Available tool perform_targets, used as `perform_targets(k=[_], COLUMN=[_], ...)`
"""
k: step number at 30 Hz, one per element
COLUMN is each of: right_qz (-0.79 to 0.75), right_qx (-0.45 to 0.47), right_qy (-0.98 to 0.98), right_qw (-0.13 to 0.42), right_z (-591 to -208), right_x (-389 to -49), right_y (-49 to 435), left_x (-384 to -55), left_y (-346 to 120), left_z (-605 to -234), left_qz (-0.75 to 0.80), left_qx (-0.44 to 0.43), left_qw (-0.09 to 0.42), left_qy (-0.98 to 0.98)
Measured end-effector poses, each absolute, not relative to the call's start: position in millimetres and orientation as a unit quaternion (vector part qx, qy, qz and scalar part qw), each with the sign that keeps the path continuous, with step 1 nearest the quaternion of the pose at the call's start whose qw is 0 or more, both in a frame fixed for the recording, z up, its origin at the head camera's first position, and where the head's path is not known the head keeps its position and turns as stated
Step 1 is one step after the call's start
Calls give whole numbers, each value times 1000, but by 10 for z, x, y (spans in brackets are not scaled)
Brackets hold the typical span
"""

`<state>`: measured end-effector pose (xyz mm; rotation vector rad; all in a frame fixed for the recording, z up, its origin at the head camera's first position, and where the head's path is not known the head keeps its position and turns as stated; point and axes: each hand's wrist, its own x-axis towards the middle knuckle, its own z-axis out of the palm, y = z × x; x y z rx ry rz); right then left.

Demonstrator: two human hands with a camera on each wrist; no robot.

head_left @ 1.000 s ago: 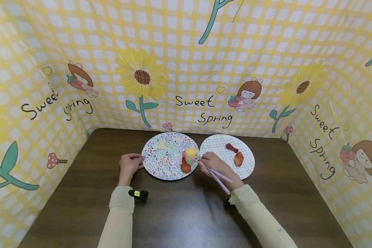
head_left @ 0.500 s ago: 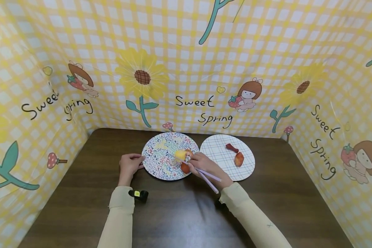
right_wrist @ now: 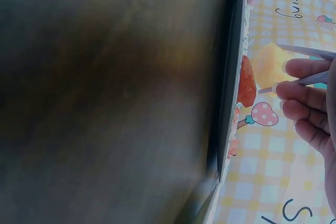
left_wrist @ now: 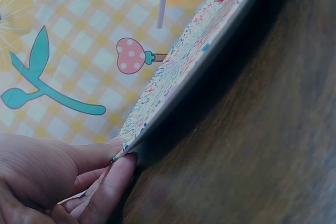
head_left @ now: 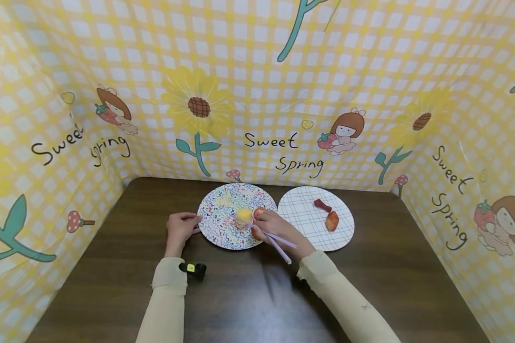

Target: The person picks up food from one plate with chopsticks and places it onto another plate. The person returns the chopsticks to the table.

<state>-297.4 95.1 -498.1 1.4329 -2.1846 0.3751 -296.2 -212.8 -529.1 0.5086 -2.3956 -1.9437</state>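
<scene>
My left hand (head_left: 181, 227) pinches the left rim of a round plate with colourful squiggles (head_left: 216, 226); in the left wrist view the thumb (left_wrist: 97, 156) lies on top and fingers are underneath. My right hand (head_left: 279, 227) holds a pair of lilac chopsticks (head_left: 280, 251) over that plate. Between their tips is a yellow block-shaped piece of food (head_left: 243, 214), which appears in the right wrist view as a yellow piece (right_wrist: 270, 69) raised off the plate. Reddish-brown food pieces (head_left: 256, 234) lie on the plate's right side, partly hidden by my right hand.
A white plate with blue grid lines (head_left: 300, 205) adjoins on the right, bearing a dark red drumstick-shaped piece (head_left: 323, 206) and a golden-brown piece (head_left: 332, 220). Yellow checked cloth walls (head_left: 257, 95) surround the dark wooden table (head_left: 236, 295) at the back and sides.
My right hand has moved left with the chopsticks, carrying the yellow piece from the squiggle plate's right edge toward its middle. My left hand stays on the rim.
</scene>
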Motion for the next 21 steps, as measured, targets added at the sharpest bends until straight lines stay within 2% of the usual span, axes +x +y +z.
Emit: perform_targets(k=[5,14,21], right_qz=[128,137,130], right_qx=[511,471,457], right_qy=[-814,-855,-868], right_qw=[244,168,145], right_z=[-4987,-4949,-4936], right_x=[-3011,-3048,-3073], right_y=[936,852,788], left_x=[-2963,-2943,-2930], left_y=[-2121,-2138,-2144], left_z=[-5277,-5269,-5257], left_qz=[-620,-621,-619], left_qx=[173,174,168], left_qw=[7,5,1], left_qy=[-766,-764,-767])
